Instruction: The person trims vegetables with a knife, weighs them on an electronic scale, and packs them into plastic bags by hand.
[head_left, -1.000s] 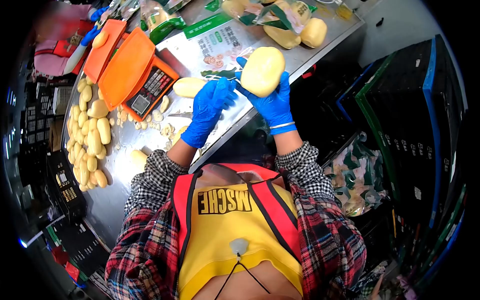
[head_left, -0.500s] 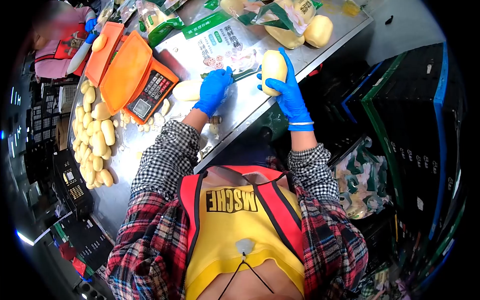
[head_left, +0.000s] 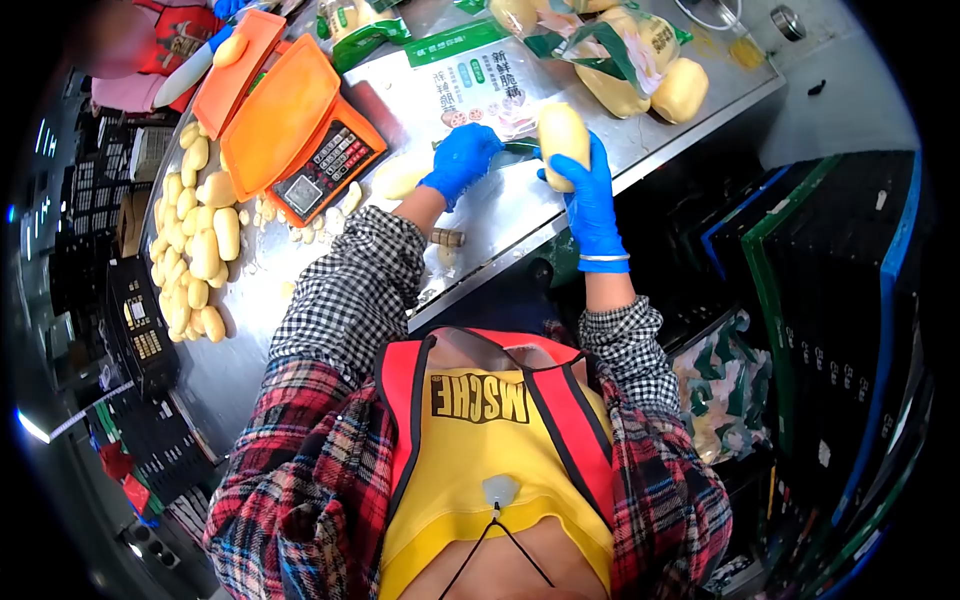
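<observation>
My right hand (head_left: pixel 592 190), in a blue glove, is wrapped round a pale yellow root piece (head_left: pixel 563 135), held upright above the table's front edge. To its left my left hand (head_left: pixel 463 162), also gloved, has its fingers curled together at the lower edge of a printed green-and-white bag (head_left: pixel 470 85). What those fingers hold is hidden. Another pale root piece (head_left: pixel 401 177) lies on the metal table (head_left: pixel 500 225) just left of my left hand. A short brown cylindrical object (head_left: pixel 447 237) lies below that hand.
An orange scale (head_left: pixel 285 125) stands at the left, beside a heap of root pieces (head_left: pixel 195 240). Filled bags (head_left: pixel 610 55) lie at the back. Black crates (head_left: pixel 830 300) are stacked at the right. A person (head_left: pixel 165 45) is at the far left.
The right hand has turned the root piece upright and moved right with it. My left hand has come down to the bag's lower edge. The view has shifted slightly.
</observation>
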